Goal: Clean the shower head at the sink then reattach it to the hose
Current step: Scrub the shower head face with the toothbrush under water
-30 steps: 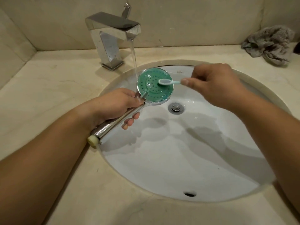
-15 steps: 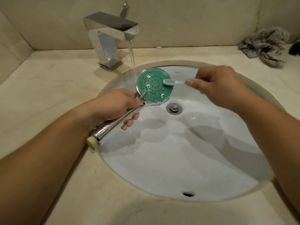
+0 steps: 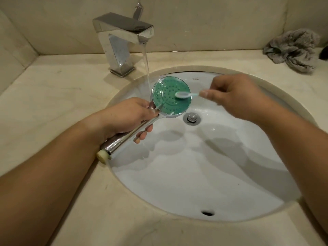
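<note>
We stand over the white sink (image 3: 204,183), sunk in a pale stone counter (image 3: 58,89), with the chrome tap (image 3: 122,43) running a thin stream down just at the far left edge of the shower head (image 3: 171,95). Our left hand (image 3: 127,116) is wrapped round the chrome handle just below the green face, fingers curled underneath with their tips showing on the near side. The handle's long axis runs from the cream threaded end (image 3: 102,155) at the basin's near-left rim, up and to the right, to the face held over the bowl near the drain (image 3: 192,118). Our right hand (image 3: 236,98) comes in from the right and pinches a small toothbrush (image 3: 185,94), whose head lies on the right half of the face. So the face lies to the left of the brushing hand, and we judge the scrubbing goes crosswise to the handle. The hose is out of view. The brush is blurred; we cannot tell whether its bristles touch. A crumpled grey cloth (image 3: 292,48) lies at the far right.
</note>
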Demonstrator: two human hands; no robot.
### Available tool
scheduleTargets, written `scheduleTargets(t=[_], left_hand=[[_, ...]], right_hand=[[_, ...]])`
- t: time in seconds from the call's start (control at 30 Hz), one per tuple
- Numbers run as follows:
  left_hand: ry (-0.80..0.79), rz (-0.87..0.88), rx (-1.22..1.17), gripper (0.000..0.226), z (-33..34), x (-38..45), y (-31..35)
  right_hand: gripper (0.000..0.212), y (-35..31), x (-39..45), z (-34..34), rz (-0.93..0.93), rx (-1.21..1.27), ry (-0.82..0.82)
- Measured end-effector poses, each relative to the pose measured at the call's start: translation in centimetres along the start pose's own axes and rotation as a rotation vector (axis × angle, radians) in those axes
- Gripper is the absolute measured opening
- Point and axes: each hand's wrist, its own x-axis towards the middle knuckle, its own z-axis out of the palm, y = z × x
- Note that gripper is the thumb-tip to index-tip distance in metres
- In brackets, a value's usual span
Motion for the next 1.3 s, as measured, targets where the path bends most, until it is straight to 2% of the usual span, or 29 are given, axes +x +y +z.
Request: scheduleTargets(t=[0.1, 0.23, 0.4, 0.63, 0.77, 0.9, 1.03, 1.17, 1.3], left_hand=[[-0.015, 0.008, 0.006, 0.022, 0.2, 0.1, 0.2], [-0.035, -0.017, 0.005, 0.02, 0.4, 0.0, 0.0], [-0.021, -0.001, 0.013, 0.021, 0.3, 0.1, 0.1], [-0.027, -0.003, 0.047, 0.022, 0.2, 0.2, -0.1], [-0.021, -0.004, 0.038, 0.022, 0.1, 0.2, -0.1], [-0.014, -0.003, 0.046, 0.024, 0.3, 0.1, 0.0], [-0.002, 0.011, 0.044, 0.025, 0.2, 0.1, 0.2], [0.001, 0.001, 0.067, 0.025, 0.2, 0.2, 0.1], [0.009, 0.011, 0.043, 0.024, 0.1, 0.2, 0.0]], right_hand=[[0.042, -0.4, 0.7, 0.2, 0.023, 0.019, 0.153], [0.04, -1.9, 0.9, 1.9, -0.026, -0.021, 0.098], [0.04, -1.7, 1.3, 1.5, 0.022, -0.006, 0.203], [0.041, -2.5, 0.5, 1.9, -0.041, -0.048, 0.044], [0.04, -2.0, 0.8, 1.2, -0.017, -0.043, 0.169], [0.04, -3.1, -0.1, 2.4, -0.09, -0.121, 0.004], [0.039, -2.6, 0.6, 1.4, -0.049, -0.1, 0.149], [0.043, -2.7, -0.3, 2.0, -0.107, -0.145, -0.008], [0.04, -2.1, 0.7, 0.9, -0.047, -0.087, 0.16]])
